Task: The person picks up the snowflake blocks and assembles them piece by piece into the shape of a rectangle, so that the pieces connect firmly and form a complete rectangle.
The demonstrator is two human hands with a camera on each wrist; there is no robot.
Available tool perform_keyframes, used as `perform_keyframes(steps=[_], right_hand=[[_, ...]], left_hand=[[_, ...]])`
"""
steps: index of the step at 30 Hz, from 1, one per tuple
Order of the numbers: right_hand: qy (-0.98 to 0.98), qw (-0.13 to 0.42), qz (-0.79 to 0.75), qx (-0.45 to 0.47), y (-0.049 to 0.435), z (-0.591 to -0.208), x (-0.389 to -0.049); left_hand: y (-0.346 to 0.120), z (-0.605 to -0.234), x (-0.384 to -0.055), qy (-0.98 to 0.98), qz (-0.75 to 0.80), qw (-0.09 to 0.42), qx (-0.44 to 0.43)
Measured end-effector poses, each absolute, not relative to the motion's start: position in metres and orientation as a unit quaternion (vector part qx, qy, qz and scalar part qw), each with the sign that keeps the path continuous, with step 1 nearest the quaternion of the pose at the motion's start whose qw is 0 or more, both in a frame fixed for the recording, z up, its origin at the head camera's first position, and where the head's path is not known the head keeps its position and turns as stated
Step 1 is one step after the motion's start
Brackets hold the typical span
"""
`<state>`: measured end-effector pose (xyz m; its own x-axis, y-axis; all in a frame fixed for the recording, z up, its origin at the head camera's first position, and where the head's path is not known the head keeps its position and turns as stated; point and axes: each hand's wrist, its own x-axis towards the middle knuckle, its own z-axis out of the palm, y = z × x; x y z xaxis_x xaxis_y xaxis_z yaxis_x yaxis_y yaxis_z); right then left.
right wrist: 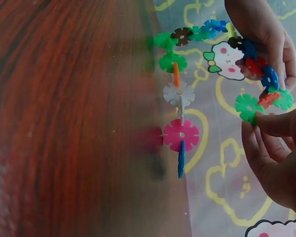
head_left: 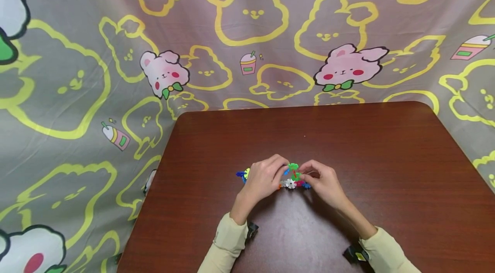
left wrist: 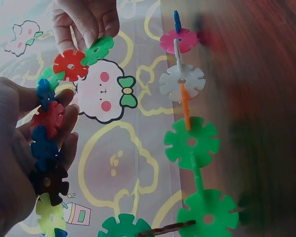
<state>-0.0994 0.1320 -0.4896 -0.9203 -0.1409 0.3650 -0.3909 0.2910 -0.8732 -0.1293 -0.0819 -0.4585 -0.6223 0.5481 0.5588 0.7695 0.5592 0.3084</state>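
Note:
A chain of interlocking notched plastic discs (head_left: 291, 184) in several colours runs between the two hands over the table. My left hand (head_left: 263, 176) grips its raised side; in the left wrist view the fingers lie behind a red disc (left wrist: 48, 119) and its blue neighbours. My right hand (head_left: 325, 180) pinches a green disc (right wrist: 248, 108) at one end between thumb and fingers. That green disc joins a small red disc (right wrist: 269, 100). The chain's other side hangs with white and pink discs (right wrist: 181, 135) and ends in a blue disc (right wrist: 181, 160), apart from the right hand's green one.
The brown wooden table (head_left: 309, 135) extends around the hands, with rounded far corners. Behind it and to both sides hangs a grey cloth (head_left: 255, 28) with cartoon prints. Dark wrist straps (head_left: 355, 255) sit at the sleeves.

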Motion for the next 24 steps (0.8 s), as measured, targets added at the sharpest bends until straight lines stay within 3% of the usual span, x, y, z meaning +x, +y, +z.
perform_keyframes(steps=[9,24], right_hand=[[-0.76,0.16,0.6,0.189,0.127,-0.495,-0.099],[-0.707,0.217,0.656,0.15,0.114,-0.502,-0.094]], left_hand=[[-0.081,-0.458,-0.128,-0.858,-0.273,0.208,-0.381],[-0.08,-0.455,-0.128,-0.853,-0.285,0.224,-0.375]])
